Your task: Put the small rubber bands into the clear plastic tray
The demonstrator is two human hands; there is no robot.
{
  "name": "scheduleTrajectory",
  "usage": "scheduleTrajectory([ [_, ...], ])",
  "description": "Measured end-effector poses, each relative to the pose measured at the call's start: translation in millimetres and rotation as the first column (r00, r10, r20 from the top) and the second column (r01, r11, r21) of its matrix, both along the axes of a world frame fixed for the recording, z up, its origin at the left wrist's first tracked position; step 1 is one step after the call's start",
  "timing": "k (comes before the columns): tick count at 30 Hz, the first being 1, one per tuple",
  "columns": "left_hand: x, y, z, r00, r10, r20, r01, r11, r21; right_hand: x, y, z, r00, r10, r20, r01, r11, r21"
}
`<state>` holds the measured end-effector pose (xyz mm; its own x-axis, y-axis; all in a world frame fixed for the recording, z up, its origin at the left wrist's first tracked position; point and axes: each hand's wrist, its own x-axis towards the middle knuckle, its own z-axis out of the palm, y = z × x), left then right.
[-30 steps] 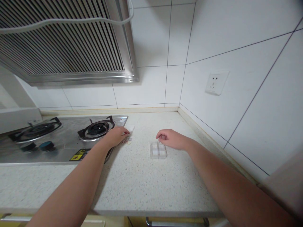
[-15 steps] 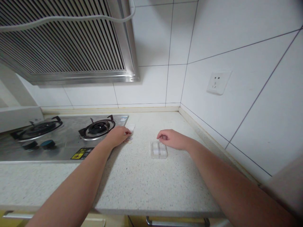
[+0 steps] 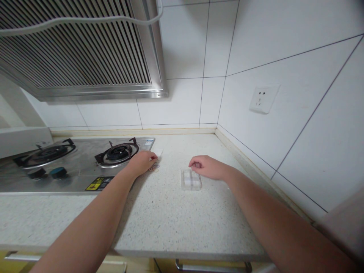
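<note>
Left of centre, pinch thin multicoloured rings point(image 3: 155, 167) lightly with left hand point(image 3: 143, 162); steady clear rectangular plastic box point(image 3: 191, 183) with right hand point(image 3: 208, 167); cannot tell either narrow grip's contents.

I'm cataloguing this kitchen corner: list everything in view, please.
Range hood: one, silver, upper left
Cable: one, white, across hood
Tiles: several, white, walls
Socket: one, white, right wall
Hob: one, silver, left counter
Burners: two, black, on hob
Knobs: two, dark, hob front
Labels: two, yellow-black and whitish, hob's right
Box: one, clear, mid-counter
Small rings: several, mixed colours, right of hob
Pale piece: one, translucent, behind rings
Countertop: one, white, below walls
Handles: two, silver, below countertop
Forearms: two, bare, foreground
Left hand: one, bare, at rings
Right hand: one, bare, box's far edge
</note>
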<state>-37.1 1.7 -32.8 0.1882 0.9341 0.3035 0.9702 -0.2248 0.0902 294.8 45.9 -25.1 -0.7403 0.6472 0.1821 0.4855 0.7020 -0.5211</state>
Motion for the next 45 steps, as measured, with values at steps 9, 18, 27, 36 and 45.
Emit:
scheduleTrajectory([
  [9, 17, -7, 10.6, 0.995, -0.036, 0.094, 0.034, 0.999, 0.016, 0, -1, 1.4, 1.000, 0.004, 0.003, -0.004, 1.000, 0.001],
  [18, 48, -15, 13.6, 0.932, -0.123, 0.342, 0.136, 0.991, -0.015, -1, -1, 0.8, 1.000, -0.005, -0.016, 0.005, 1.000, 0.001],
  [27, 81, -23, 6.7, 0.823, -0.126, 0.553, 0.210, 0.974, -0.090, -9, -11, 7.1, 0.988, 0.026, -0.150, -0.023, 1.000, 0.019],
  [36, 98, -28, 10.3, 0.776, -0.135, 0.617, 0.274, 0.952, -0.136, -16, -17, 7.4, 0.977, 0.056, -0.208, -0.050, 0.998, 0.033],
  [45, 102, -28, 5.9, 0.755, -0.146, 0.639, 0.300, 0.944, -0.139, -19, -18, 7.8, 0.977, 0.040, -0.208, -0.030, 0.998, 0.051],
])
